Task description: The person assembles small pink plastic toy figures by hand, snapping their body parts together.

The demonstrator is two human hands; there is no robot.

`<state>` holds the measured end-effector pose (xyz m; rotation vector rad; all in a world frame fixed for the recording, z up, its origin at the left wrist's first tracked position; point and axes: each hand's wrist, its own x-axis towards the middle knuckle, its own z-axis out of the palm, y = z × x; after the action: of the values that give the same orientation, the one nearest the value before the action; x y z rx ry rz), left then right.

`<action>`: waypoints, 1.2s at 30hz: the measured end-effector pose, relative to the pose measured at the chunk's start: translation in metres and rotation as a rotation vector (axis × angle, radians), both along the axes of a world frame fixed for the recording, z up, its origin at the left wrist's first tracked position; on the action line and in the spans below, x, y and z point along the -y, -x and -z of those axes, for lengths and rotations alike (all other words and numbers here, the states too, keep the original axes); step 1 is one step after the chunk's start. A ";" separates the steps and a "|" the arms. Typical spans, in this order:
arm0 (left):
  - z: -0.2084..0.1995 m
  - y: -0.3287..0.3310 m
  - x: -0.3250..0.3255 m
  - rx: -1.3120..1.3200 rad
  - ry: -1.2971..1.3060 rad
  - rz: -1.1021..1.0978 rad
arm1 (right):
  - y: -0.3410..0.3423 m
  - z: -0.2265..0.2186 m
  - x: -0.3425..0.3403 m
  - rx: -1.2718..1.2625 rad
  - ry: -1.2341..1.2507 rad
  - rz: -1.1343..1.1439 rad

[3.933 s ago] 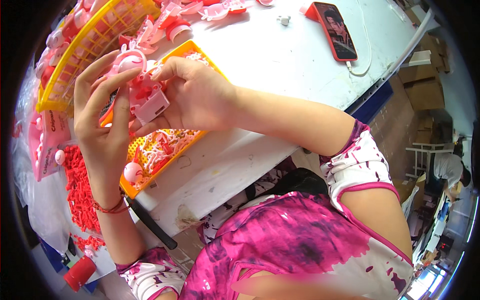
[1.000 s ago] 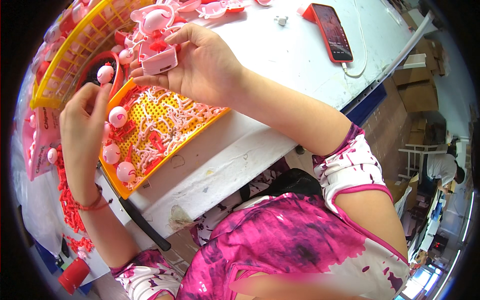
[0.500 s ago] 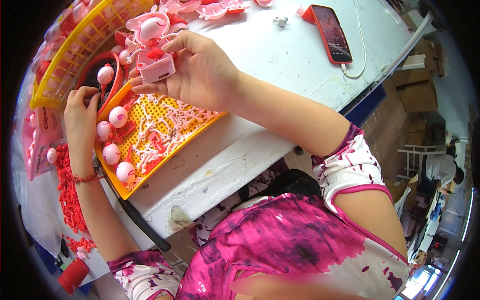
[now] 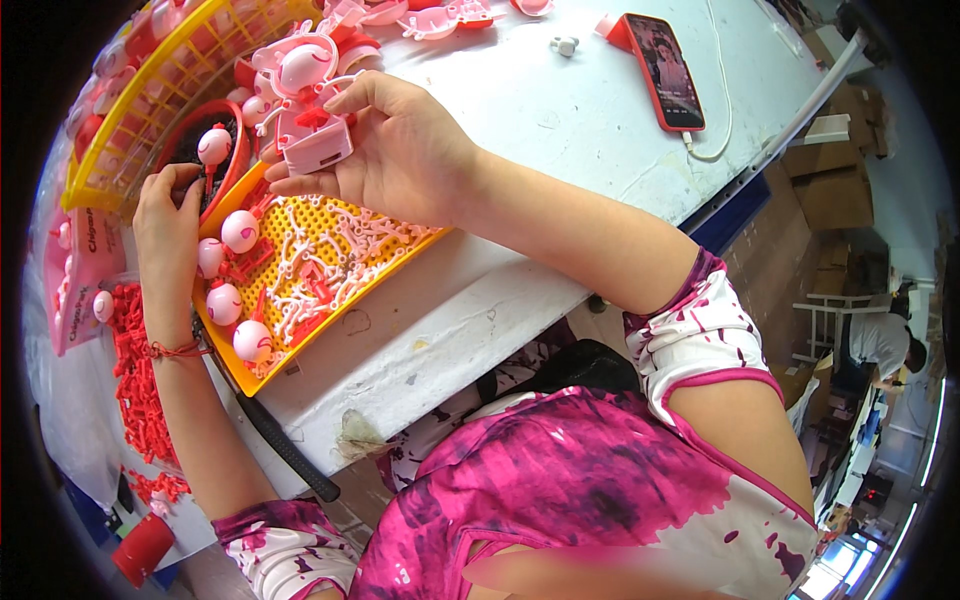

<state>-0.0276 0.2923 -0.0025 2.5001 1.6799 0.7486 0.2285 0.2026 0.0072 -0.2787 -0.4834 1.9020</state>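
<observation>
Holding a small pink toy part (image 4: 312,135) up over the far left of the white table (image 4: 560,130), the right hand (image 4: 400,150) has its fingers closed on it — thumb below, fingertips curled over the top, the boxy end pointing down toward the near left. A round white-and-pink ball piece sits at the upper end of that part, so its long axis runs from far to near, tilted slightly.

Lower and farther left, the left hand (image 4: 168,225) reaches into a dark red bowl (image 4: 205,160), fingertips bunched together inside it; whether they pinch anything cannot be told. One pink ball on a red stem (image 4: 214,146) stands at the bowl's rim, just beside those fingers. The left hand is the nearer one to the bowl — the toy part lies to its right and a little farther off.

Between the hands sits an orange tray (image 4: 300,270) with more balls and thin white pieces. A yellow basket (image 4: 140,90) lies beyond, a phone (image 4: 665,70) far right.
</observation>
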 end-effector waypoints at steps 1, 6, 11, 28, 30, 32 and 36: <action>-0.001 -0.002 0.001 0.001 0.000 0.002 | -0.001 0.001 0.000 -0.012 -0.011 -0.003; -0.006 -0.007 0.008 0.066 -0.107 0.029 | 0.001 0.000 0.000 -0.013 0.003 -0.016; -0.011 -0.016 0.014 0.064 -0.080 0.025 | -0.002 -0.001 0.002 -0.021 0.018 -0.017; -0.011 -0.010 0.011 0.034 -0.052 -0.029 | 0.001 -0.004 0.004 0.038 0.003 -0.024; -0.014 -0.015 0.015 0.054 -0.043 -0.073 | 0.001 -0.003 0.004 0.033 -0.001 -0.029; -0.014 -0.014 0.014 0.069 -0.065 -0.069 | 0.000 -0.003 0.004 0.029 -0.005 -0.033; -0.018 -0.015 0.017 0.112 -0.114 -0.091 | 0.001 -0.005 0.005 0.018 -0.002 -0.036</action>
<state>-0.0126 0.2750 0.0150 2.4150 1.7700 1.0010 0.2273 0.1973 0.0118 -0.2876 -0.5049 1.9350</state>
